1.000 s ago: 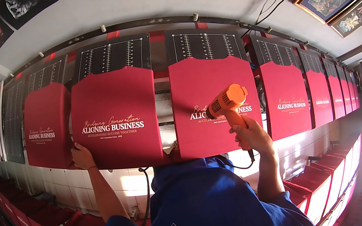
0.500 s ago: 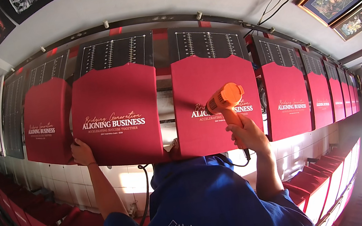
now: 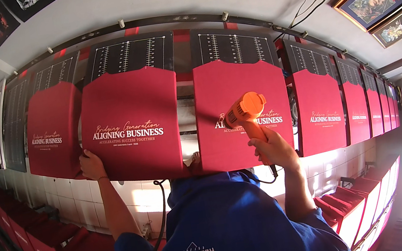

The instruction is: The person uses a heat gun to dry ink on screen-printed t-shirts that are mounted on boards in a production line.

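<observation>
Compared with the frame of one second ago, the orange heat gun [image 3: 246, 109] had gone a little to the left over the right red cloth [image 3: 236, 84], and its dark nozzle pointed to the left, above the white print there. The right hand [image 3: 273, 147] was closed around its handle, with the fingers wrapped firmly. The left hand [image 3: 92, 165] stayed at the near left corner of the left red cloth [image 3: 127, 100], its fingers bent along the edge; whether they were pinching the fabric, I cannot tell. The whole row appeared slightly higher in the view than before, so the head had probably tilted. The gun had a rounded body of smooth, shiny material, which I take for plastic, with a round cap at the rear. Both cloths were matte and almost without wrinkles, laid flat, each with a wavy far edge shaped like a neckline and shoulders. Behind this edge the flat black boards [image 3: 233, 45] showed white ruled lines with small marks. The white print [image 3: 128, 134] on the left cloth was crisp, partly in slanted script. A thin black cable [image 3: 162, 206] hung beside the soft blue garment [image 3: 225, 220], and below lay pale square tiles [image 3: 80, 206].
</observation>
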`<control>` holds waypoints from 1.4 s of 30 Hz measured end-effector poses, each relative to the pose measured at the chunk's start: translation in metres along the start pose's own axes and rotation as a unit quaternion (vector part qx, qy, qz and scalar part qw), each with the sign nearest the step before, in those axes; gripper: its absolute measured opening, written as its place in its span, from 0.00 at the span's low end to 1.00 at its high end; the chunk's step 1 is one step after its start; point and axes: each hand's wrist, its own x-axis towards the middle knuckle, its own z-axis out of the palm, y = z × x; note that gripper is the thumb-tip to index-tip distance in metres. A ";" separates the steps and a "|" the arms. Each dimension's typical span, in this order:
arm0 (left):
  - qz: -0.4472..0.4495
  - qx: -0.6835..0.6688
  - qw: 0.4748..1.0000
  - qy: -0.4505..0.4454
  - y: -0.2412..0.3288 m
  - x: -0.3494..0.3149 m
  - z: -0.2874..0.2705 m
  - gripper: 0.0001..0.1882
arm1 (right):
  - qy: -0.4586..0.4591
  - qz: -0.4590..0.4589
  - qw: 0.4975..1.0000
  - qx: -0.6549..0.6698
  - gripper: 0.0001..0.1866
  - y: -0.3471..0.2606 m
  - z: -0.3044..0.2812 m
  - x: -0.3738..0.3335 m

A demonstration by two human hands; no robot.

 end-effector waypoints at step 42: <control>-0.006 0.014 1.000 -0.004 -0.001 0.001 0.002 0.29 | -0.024 -0.013 1.000 0.002 0.15 -0.018 0.014 0.004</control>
